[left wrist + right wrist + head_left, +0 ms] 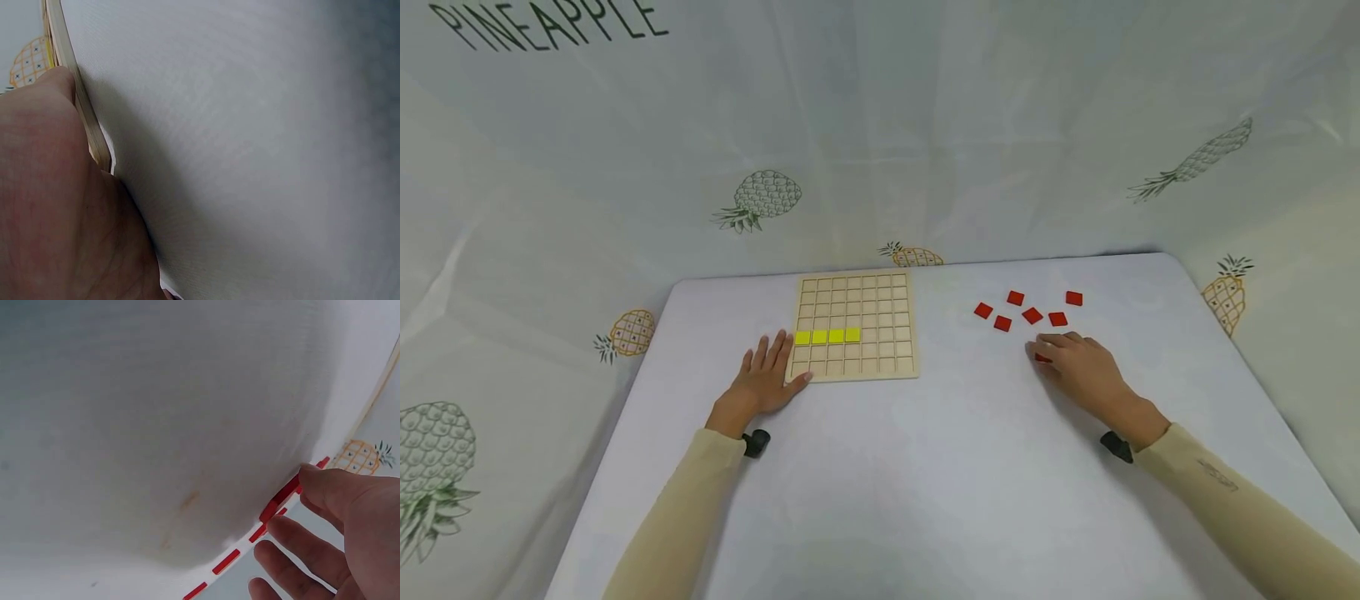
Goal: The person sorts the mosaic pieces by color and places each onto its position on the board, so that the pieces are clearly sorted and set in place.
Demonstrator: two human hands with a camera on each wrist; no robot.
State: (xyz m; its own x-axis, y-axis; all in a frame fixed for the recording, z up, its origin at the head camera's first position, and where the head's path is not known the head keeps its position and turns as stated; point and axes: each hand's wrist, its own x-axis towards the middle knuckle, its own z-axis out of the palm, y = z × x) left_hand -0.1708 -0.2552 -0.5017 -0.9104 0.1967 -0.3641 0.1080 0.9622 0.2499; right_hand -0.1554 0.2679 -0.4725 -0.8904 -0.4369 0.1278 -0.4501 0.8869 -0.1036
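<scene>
A wooden grid board (pixel 886 346) lies at the back of the table, with several yellow square tiles (pixel 819 337) side by side in one of its rows. My left hand (pixel 763 379) rests spread at the board's left edge, its thumb at the near left corner. In the left wrist view that hand (pixel 56 187) lies along the board's side (pixel 90 128). On the right, my right hand (pixel 1082 372) pinches a red square tile (pixel 281 497) between thumb and index finger, low over the table. Beyond it lie several loose red tiles (pixel 1032 316).
The table (pixel 887 475) has a white surface. Behind it and at its sides hangs a pale curtain (pixel 970 150) printed with pineapples. A dark wrist camera (pixel 757 443) sits at my left wrist, another dark camera (pixel 1117 447) at my right.
</scene>
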